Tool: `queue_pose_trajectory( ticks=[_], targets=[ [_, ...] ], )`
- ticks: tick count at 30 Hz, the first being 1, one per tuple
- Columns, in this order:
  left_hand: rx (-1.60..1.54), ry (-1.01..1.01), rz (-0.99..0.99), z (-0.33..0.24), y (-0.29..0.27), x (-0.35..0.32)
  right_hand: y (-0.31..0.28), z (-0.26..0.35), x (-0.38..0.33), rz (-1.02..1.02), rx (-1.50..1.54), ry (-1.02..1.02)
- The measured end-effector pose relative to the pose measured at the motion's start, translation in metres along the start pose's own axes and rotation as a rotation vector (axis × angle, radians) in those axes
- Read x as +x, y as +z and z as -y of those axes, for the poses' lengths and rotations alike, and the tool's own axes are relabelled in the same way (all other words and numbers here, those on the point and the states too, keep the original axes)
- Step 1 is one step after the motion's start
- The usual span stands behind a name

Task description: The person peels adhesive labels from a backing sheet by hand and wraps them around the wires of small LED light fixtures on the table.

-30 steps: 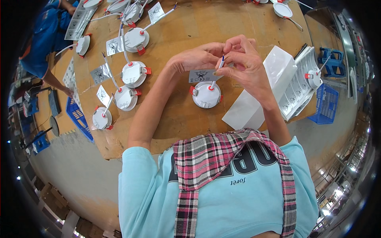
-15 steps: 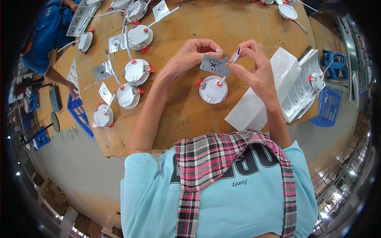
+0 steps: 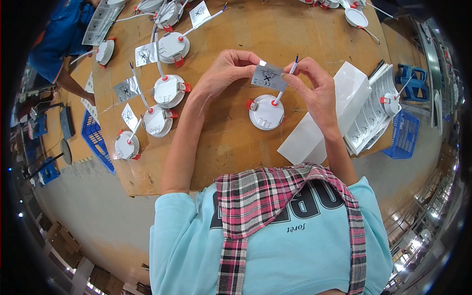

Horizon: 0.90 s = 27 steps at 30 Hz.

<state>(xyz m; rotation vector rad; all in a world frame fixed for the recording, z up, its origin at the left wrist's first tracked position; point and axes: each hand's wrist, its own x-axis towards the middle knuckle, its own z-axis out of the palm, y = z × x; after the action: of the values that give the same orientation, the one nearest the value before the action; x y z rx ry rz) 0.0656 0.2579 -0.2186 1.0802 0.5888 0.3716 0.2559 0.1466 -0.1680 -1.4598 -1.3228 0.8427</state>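
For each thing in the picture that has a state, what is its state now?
Left hand: pinches the grey label's left edge.
Right hand: pinches the label's right edge and the wire.
Grey label: held flat above the table.
White wire: runs up from the lamp to the right hand.
Round white lamp: lies on the wooden table.
White box: lies at the table's edge.

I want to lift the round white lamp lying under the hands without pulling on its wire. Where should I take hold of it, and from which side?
Grip the round white lamp by its rim, fingers on opposite edges, coming straight down from above. It lies flat on the wooden table, so the rim is open all round. Probably avoid the red spring clip on its left edge and the wire rising to the right hand.
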Motion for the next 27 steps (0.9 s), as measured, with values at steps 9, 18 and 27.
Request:
queue_pose_trajectory(
  ticks=[9, 18, 27],
  targets=[
    [0.056, -0.007, -0.049, -0.006, 0.003, -0.001, 0.000, -0.003, 0.001, -0.041, 0.024, 0.047],
    [0.043, 0.017, -0.024, -0.009, 0.002, -0.003, 0.002, -0.001, 0.002, -0.024, 0.056, 0.105],
    [0.050, 0.069, -0.015, -0.014, 0.006, -0.005, 0.002, -0.003, 0.001, -0.036, 0.102, 0.156]
  ],
)
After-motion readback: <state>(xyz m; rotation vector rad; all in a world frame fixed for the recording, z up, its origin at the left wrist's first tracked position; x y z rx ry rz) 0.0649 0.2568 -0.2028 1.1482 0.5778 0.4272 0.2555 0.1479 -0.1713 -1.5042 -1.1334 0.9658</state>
